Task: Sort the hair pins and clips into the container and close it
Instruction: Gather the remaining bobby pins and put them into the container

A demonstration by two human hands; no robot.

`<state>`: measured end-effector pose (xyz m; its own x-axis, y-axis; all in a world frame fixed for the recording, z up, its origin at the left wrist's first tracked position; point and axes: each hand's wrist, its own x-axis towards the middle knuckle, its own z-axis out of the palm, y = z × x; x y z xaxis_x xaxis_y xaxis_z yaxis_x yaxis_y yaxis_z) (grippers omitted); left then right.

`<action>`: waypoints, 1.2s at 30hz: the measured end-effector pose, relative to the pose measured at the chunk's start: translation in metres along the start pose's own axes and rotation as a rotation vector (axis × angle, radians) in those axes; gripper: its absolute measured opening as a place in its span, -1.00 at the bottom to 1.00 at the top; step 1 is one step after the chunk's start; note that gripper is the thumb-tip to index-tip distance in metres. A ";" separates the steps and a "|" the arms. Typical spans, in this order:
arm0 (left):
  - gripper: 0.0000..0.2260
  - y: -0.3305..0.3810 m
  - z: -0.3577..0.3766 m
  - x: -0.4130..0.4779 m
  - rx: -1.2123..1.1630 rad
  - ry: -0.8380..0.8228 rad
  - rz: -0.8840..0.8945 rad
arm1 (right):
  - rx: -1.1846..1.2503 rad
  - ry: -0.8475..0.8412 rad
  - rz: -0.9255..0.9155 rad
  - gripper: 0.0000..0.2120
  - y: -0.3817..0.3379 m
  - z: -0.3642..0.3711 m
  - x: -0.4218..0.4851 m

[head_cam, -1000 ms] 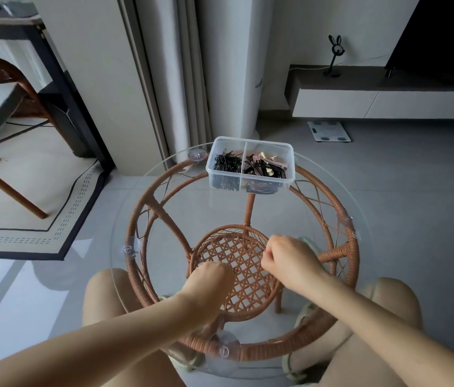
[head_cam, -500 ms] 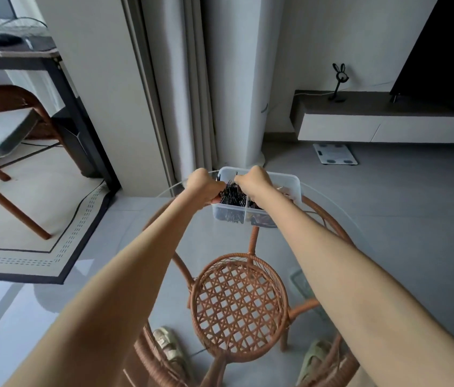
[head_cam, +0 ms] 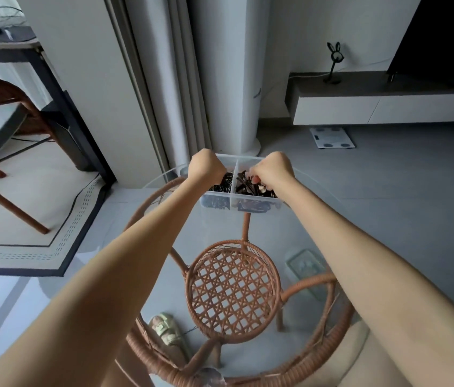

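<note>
Half a second ago both hands met over the left half of the box (head_cam: 251, 203); now the right hand (head_cam: 272, 170) has shifted to the right compartment, fingers curled down among the clips (head_cam: 245, 184), whether pinching one I cannot tell. The left hand (head_cam: 206, 170) stays over the left compartment, curled shut, its fingertips hidden among the pins (head_cam: 224, 185). The clear, lidless, two-part box sits on the glass table (head_cam: 318, 219) at 12 o'clock.
</note>
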<state>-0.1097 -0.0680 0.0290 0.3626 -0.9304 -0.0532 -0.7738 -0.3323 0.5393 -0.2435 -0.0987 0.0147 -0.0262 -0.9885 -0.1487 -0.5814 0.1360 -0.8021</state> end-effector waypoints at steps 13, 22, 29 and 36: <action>-0.84 0.026 0.015 -0.087 0.004 -0.148 0.184 | -0.077 -0.411 -0.320 -0.91 0.089 -0.032 -0.119; -0.85 -0.045 -0.003 -0.119 0.006 -0.031 0.091 | -0.296 -0.464 -0.774 -0.82 0.092 0.073 -0.210; -0.83 -0.075 -0.014 -0.123 -0.030 -0.015 0.089 | -0.472 -0.517 -0.741 -0.82 0.090 0.072 -0.205; -0.82 -0.075 -0.019 -0.099 -0.047 -0.022 0.117 | -0.258 -0.087 -0.426 -0.88 0.052 0.024 -0.109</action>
<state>-0.0779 0.0520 0.0095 0.2594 -0.9657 -0.0059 -0.7847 -0.2144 0.5816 -0.2514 0.0173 -0.0248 0.3188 -0.9421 0.1043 -0.7077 -0.3098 -0.6350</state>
